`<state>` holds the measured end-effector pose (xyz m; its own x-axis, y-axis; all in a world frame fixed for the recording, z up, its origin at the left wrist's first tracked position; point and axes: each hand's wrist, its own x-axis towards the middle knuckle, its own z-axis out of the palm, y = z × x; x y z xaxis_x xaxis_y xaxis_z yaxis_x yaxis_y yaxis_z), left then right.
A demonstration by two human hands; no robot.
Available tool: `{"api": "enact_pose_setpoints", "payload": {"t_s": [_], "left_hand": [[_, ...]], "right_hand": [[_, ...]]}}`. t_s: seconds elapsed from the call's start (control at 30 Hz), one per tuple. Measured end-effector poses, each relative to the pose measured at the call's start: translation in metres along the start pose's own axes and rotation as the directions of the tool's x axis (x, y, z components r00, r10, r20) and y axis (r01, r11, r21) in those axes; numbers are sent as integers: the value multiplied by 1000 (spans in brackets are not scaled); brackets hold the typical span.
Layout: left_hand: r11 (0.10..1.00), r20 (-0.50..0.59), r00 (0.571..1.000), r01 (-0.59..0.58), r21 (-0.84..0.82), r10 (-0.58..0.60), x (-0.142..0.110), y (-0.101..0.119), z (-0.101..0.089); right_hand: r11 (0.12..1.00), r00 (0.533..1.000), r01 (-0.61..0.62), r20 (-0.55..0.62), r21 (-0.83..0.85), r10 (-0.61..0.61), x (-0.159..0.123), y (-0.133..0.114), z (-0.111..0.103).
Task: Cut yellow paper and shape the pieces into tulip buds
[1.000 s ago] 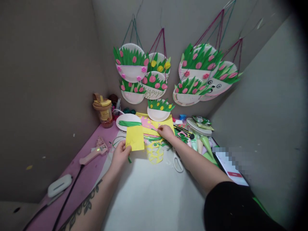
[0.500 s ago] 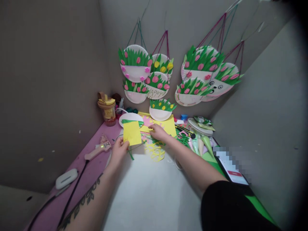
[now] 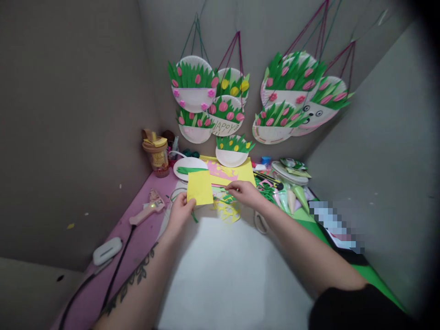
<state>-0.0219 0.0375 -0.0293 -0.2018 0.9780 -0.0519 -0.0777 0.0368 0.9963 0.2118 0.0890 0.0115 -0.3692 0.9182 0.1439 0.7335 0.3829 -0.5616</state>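
Seemingly to leave most of its face free, the left hand (image 3: pixel 181 211) pinches the yellow sheet (image 3: pixel 200 187) low at its left corner over the desk (image 3: pixel 216 266). The right hand (image 3: pixel 245 193), near paper scraps (image 3: pixel 229 214), has fingers drawn together; whether they grip anything, I cannot tell.

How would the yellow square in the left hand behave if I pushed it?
The yellow square appears paper-thin, so it is probably light. Held low by the left hand, it looks nearly flat, suggesting some stiffness. Its unsupported top would probably bend.
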Motion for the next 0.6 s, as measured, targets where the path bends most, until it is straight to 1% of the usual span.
{"api": "enact_pose_setpoints", "payload": {"t_s": [0.07, 0.1, 0.17, 0.23, 0.33, 0.43, 0.5, 0.53, 0.57, 0.6], "left_hand": [[1000, 65, 998, -12, 5, 12, -3, -1, 4], [1000, 96, 995, -17, 10, 16, -4, -2, 5], [999, 158, 987, -25, 29, 20, -7, -3, 7], [997, 215, 976, -41, 61, 27, -9, -3, 9], [986, 273, 961, -82, 147, 39, -14, -3, 11], [960, 293, 954, -143, 240, 69, -21, 1, 14], [937, 310, 945, -195, 291, 100, -26, 3, 16], [926, 311, 944, -214, 311, 114, -27, 4, 17], [918, 301, 946, -223, 326, 123, -29, 5, 18], [915, 280, 952, -222, 337, 127, -29, 6, 18]], "right_hand": [[976, 984, -81, -138, 204, 111, -17, -11, 1], [951, 971, -91, -187, 295, 150, -25, -15, 3], [902, 946, -64, -262, 428, 192, -37, -20, 8], [847, 922, -42, -305, 530, 237, -44, -19, 12], [768, 907, -55, -290, 638, 306, -49, -14, 22], [699, 927, -57, -221, 713, 301, -53, -11, 32], [657, 937, -88, -162, 748, 310, -56, -9, 36], [646, 933, -105, -150, 756, 328, -58, -7, 37], [642, 921, -110, -166, 758, 354, -59, -4, 36], [647, 897, -99, -214, 756, 387, -60, -1, 35]]}}
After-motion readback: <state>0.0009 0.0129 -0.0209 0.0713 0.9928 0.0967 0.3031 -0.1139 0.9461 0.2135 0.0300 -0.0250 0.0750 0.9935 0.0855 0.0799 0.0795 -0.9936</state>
